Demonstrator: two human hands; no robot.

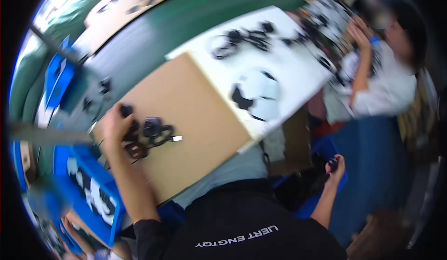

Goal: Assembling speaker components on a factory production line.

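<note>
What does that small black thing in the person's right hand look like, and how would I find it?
Start at the brown cardboard sheet on the table, then drop past its lower right edge to the blue bin on the floor. Above it the right hand holds a small black piece. Unlike the black cable tangle under the left hand, it is alone, off the table.

A single head-worn fisheye view looks steeply down, tilted, over the wearer's chest onto a brown bench [186,106] close below; edges curve, and a seated co-worker [386,74] appears upper right.
</note>
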